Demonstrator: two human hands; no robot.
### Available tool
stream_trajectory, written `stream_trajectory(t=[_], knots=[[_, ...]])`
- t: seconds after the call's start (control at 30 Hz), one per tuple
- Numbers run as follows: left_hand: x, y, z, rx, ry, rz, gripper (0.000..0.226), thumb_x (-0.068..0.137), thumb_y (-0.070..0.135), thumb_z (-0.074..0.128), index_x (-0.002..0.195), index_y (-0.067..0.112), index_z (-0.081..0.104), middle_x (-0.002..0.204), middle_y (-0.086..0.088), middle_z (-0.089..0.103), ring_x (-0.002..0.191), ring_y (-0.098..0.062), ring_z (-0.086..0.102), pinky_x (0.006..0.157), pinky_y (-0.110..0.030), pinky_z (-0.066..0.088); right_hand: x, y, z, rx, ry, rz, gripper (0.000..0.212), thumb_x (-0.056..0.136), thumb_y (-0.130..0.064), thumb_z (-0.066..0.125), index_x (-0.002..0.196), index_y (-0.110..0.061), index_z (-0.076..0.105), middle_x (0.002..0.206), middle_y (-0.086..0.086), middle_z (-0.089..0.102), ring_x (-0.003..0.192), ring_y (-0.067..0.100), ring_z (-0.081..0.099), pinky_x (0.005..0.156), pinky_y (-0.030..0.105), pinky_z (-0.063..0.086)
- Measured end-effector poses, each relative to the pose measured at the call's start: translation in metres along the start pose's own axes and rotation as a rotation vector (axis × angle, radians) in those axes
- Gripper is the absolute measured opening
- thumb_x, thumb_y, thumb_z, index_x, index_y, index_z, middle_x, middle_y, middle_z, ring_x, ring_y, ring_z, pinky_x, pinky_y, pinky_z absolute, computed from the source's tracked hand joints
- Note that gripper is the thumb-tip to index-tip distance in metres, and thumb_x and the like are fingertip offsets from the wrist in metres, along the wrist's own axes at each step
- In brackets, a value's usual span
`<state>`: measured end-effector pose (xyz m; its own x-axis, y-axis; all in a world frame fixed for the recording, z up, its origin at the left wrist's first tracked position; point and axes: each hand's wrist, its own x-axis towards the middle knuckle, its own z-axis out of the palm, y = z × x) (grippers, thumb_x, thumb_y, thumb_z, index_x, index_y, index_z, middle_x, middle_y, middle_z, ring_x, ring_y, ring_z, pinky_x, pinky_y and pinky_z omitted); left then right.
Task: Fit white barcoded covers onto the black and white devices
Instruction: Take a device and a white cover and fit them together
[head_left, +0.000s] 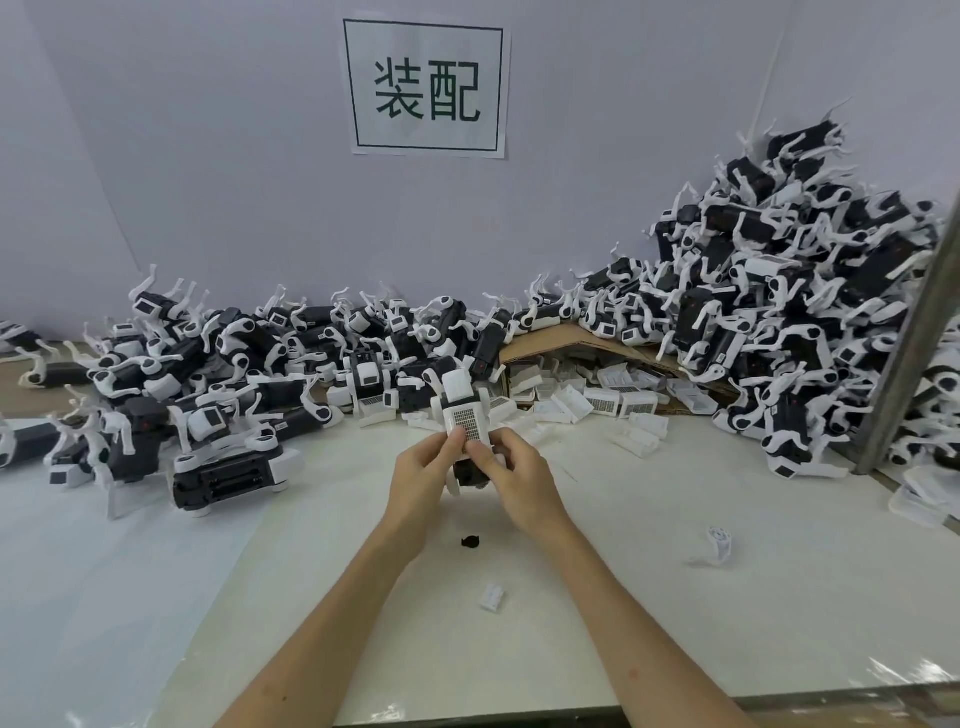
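Head, left hand, right hand gripping device

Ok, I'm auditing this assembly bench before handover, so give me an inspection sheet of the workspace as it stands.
Surface: white table.
Job's things: one device held up, barcoded cover against it; left heap and right heap of devices; loose covers by the cardboard.
Clutter: small white clip, white ring piece, black speck.
Hands: left hand and right hand both grip the device, thumbs on the cover.
Cables: nothing seen.
Surroundings: wall sign, metal post at right.
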<state>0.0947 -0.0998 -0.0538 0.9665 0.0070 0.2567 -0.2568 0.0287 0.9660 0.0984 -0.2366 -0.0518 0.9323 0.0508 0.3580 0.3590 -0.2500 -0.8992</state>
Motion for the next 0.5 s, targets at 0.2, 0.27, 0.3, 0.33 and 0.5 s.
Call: stream_trajectory(t=[0.2, 0.27, 0.3, 0.33, 0.5], knots=[[0.002, -0.011, 0.005, 0.249, 0.167, 0.148, 0.012, 0.098, 0.030, 0.064, 0.104, 0.020, 0.067, 0.088, 0.012, 0.073, 0.082, -0.007, 0.071, 0.071, -0.027, 0.055, 0.001, 0.004, 0.001, -0.064, 0.087, -0.014, 0.021, 0.099, -0.033, 0.059, 0.118, -0.026, 0.059, 0.112, -0.010, 0.062, 0.099, 0.003, 0.058, 0.073, 0.008, 0.041], [0.000, -0.012, 0.006, 0.364, 0.169, 0.177, 0.013, 0.095, 0.035, 0.068, 0.105, 0.031, 0.061, 0.085, 0.018, 0.070, 0.083, -0.008, 0.071, 0.072, -0.031, 0.058, 0.000, 0.001, 0.000, 0.006, 0.135, -0.018, 0.027, 0.093, -0.040, 0.063, 0.117, -0.027, 0.058, 0.107, -0.014, 0.063, 0.095, 0.001, 0.059, 0.071, 0.009, 0.042], [-0.001, -0.013, 0.007, 0.423, 0.164, 0.195, 0.014, 0.094, 0.037, 0.068, 0.099, 0.040, 0.055, 0.080, 0.020, 0.068, 0.079, -0.006, 0.069, 0.070, -0.033, 0.058, -0.001, -0.001, -0.001, 0.041, 0.163, -0.032, 0.027, 0.090, -0.045, 0.062, 0.112, -0.028, 0.060, 0.100, -0.017, 0.065, 0.090, 0.000, 0.060, 0.070, 0.009, 0.042], [-0.002, -0.013, 0.008, 0.492, 0.166, 0.213, 0.019, 0.094, 0.040, 0.068, 0.092, 0.043, 0.049, 0.075, 0.019, 0.065, 0.074, -0.004, 0.066, 0.066, -0.033, 0.055, -0.003, -0.003, -0.001, 0.060, 0.196, -0.049, 0.026, 0.087, -0.048, 0.061, 0.105, -0.030, 0.061, 0.094, -0.019, 0.066, 0.085, -0.001, 0.060, 0.069, 0.009, 0.043], [-0.002, -0.017, 0.007, 0.685, 0.170, 0.320, 0.022, 0.094, 0.044, 0.067, 0.106, 0.033, 0.053, 0.079, 0.022, 0.059, 0.069, -0.003, 0.056, 0.068, -0.024, 0.041, -0.003, -0.004, -0.005, 0.102, 0.303, -0.058, 0.031, 0.087, -0.051, 0.064, 0.076, -0.023, 0.057, 0.064, -0.013, 0.059, 0.059, 0.004, 0.051, 0.061, 0.016, 0.041]])
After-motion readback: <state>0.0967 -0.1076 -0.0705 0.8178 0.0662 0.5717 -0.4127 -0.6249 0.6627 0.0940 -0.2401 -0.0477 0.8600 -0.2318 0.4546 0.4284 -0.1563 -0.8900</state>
